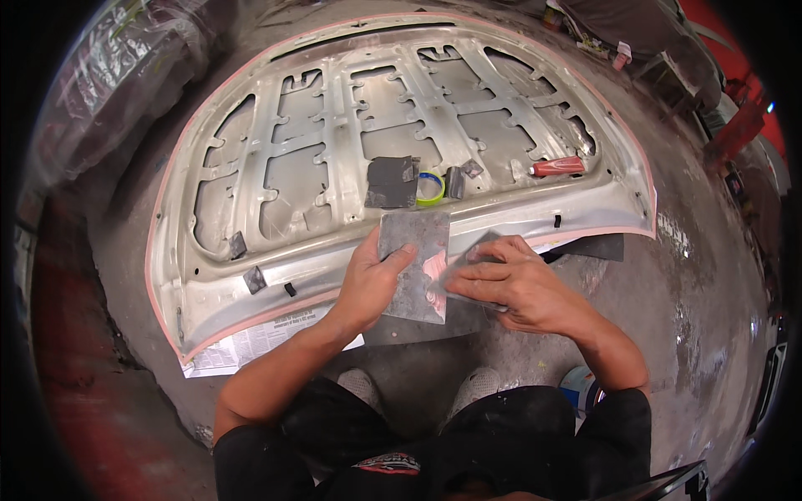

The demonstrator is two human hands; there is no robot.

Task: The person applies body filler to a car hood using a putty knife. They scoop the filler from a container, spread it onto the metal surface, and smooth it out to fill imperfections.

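Head view, looking down at both hands over a car hood on the floor.

Left hand (372, 280): grip clenched on the left edge of a grey rectangular metal mixing board (415, 265), thumb on top, fingers underneath. The board is held level, just above the near edge of the hood, roughly centred in front of the person.

Right hand (518, 284): fingers pressed flat on a thin grey flexible spreader blade (462, 275), grasping it against the board's right side. The blade's far end overlaps the board; a pale pinkish smear shows where they meet.

Large silver-grey car hood (276, 275): lies underside up on the concrete floor (693, 275), ribbed inner frame showing, rim edged in pink.

On the hood, beyond the board:
- 1 dark grey sheet of sandpaper (391, 182), near the centre.
- 1 yellow-green roll of tape (431, 189), just beside the sheet on its right.
- 1 red tube (558, 166), lying on its side, well to the right.

Printed newspaper (259, 338) lies under the hood's near left edge. The person's 2 grey shoes (476, 388) rest on the floor below the hands.
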